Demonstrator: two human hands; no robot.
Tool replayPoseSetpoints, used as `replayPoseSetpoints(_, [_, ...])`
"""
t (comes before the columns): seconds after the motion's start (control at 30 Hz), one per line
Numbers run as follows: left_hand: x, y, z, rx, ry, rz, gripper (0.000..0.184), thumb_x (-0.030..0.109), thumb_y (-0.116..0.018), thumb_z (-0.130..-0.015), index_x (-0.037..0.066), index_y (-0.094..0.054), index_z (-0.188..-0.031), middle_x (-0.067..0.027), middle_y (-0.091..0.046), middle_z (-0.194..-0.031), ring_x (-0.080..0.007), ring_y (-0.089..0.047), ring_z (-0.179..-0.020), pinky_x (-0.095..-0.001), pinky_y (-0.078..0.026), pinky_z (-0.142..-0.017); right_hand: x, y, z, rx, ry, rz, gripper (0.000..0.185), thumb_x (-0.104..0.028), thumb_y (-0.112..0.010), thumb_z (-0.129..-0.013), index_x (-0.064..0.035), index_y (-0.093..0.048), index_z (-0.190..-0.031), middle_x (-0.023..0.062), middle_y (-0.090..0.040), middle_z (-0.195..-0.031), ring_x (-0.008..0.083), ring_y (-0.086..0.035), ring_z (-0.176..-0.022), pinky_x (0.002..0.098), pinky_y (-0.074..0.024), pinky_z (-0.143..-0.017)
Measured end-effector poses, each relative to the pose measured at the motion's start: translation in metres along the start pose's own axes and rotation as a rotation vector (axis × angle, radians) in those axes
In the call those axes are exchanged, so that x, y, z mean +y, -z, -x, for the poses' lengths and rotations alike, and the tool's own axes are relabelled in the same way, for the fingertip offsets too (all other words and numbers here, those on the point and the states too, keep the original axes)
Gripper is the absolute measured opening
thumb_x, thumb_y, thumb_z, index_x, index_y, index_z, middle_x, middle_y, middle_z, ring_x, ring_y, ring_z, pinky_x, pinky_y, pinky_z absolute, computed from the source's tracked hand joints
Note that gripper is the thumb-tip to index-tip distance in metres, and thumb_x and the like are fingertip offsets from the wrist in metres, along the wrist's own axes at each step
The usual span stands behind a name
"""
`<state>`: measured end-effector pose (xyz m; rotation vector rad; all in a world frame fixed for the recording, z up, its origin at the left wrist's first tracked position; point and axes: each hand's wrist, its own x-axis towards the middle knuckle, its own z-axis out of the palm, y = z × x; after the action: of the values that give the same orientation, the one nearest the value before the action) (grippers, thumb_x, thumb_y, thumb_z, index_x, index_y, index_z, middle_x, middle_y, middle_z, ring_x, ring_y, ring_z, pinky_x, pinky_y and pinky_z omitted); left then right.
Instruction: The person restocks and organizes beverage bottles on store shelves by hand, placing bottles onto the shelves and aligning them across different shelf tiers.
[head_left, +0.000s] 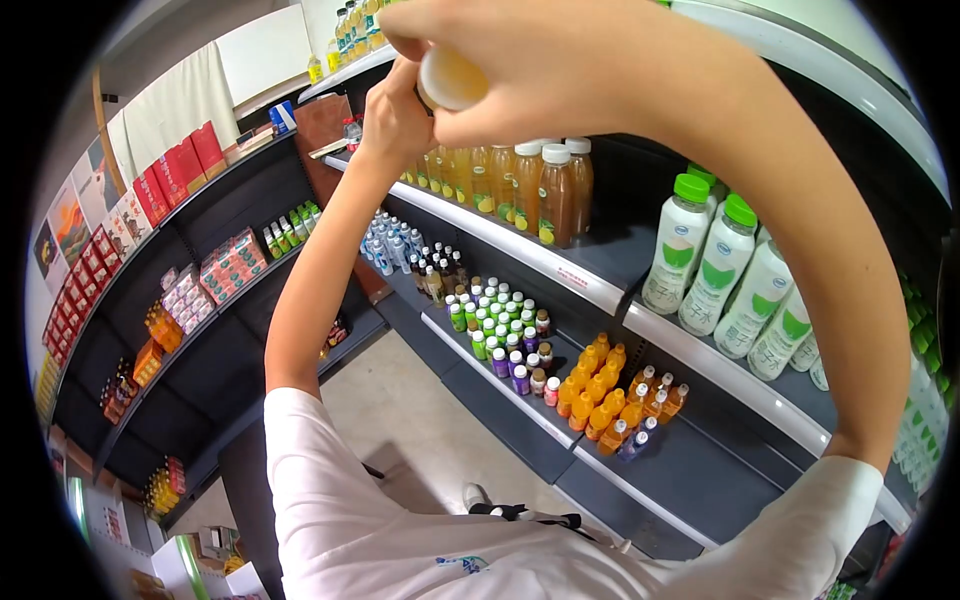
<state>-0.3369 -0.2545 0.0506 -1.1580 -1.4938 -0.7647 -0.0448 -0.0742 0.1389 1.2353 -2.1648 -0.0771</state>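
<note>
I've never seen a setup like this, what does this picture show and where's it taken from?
There's no machine: these are a person's bare hands, seen by one head-worn camera looking forward and down. The right hand holds a pale, round-ended object, possibly a bottle seen end-on. The left hand is up against it, its grip partly hidden. The shelves beyond carry amber bottles with white caps and white bottles with green caps; orange drinks stand lower down.
</note>
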Motion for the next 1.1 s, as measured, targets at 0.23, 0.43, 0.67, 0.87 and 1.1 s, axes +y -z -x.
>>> replayPoseSetpoints(0.23, [-0.047,-0.012,0.009,0.026,-0.669,-0.239,0.083,0.031,-0.085,-0.077,0.002,-0.039,-0.140,-0.0218,-0.063,-0.124,-0.0387,-0.068,-0.104,-0.0442,-0.058,-0.082,0.070,-0.101,-0.021,0.000,-0.149,0.351,0.047,-0.015,-0.074,-0.079,-0.0042,-0.053,-0.120,0.0181,-0.063,-0.099,0.0384,-0.070,-0.091,0.0457,-0.0579,-0.080])
replayPoseSetpoints(0.43, [-0.110,-0.054,0.012,-0.137,-0.660,-0.070,0.078,0.026,-0.084,-0.077,0.004,-0.043,-0.140,-0.0193,-0.062,-0.130,-0.0383,-0.066,-0.112,-0.0431,-0.058,-0.092,0.102,-0.158,-0.028,-0.020,-0.336,0.454,0.038,-0.013,-0.075,-0.080,-0.0035,-0.057,-0.112,0.0171,-0.069,-0.104,0.0344,-0.073,-0.090,0.0416,-0.0615,-0.076])
replayPoseSetpoints(0.67, [-0.171,-0.091,0.001,-0.235,-0.510,0.083,0.070,0.024,-0.083,-0.079,0.005,-0.050,-0.138,-0.0156,-0.063,-0.129,-0.0363,-0.065,-0.113,-0.0412,-0.054,-0.096,0.163,-0.205,-0.060,-0.009,-0.399,0.617,0.032,-0.010,-0.071,-0.081,-0.0030,-0.056,-0.108,0.0155,-0.068,-0.101,0.0329,-0.073,-0.086,0.0413,-0.0610,-0.072])
replayPoseSetpoints(0.87, [-0.208,-0.107,-0.004,-0.654,-0.240,0.476,0.065,0.028,-0.083,-0.084,-0.002,-0.054,-0.133,-0.0211,-0.070,-0.119,-0.0357,-0.067,-0.114,-0.0437,-0.052,-0.099,0.212,-0.234,-0.092,-0.049,-0.542,0.535,0.031,-0.017,-0.067,-0.084,-0.0008,-0.056,-0.107,0.0179,-0.069,-0.099,0.0367,-0.072,-0.088,0.0451,-0.0603,-0.071])
replayPoseSetpoints(1.1, [-0.236,-0.120,0.001,-0.838,-0.123,0.705,0.067,0.040,-0.072,-0.094,-0.002,-0.050,-0.142,-0.0210,-0.071,-0.118,-0.0293,-0.069,-0.111,-0.0402,-0.053,-0.101,0.254,-0.258,-0.120,-0.318,-0.880,0.346,0.050,-0.043,-0.068,-0.081,-0.0013,-0.065,-0.110,0.0216,-0.071,-0.102,0.0382,-0.071,-0.093,0.0489,-0.0569,-0.081])
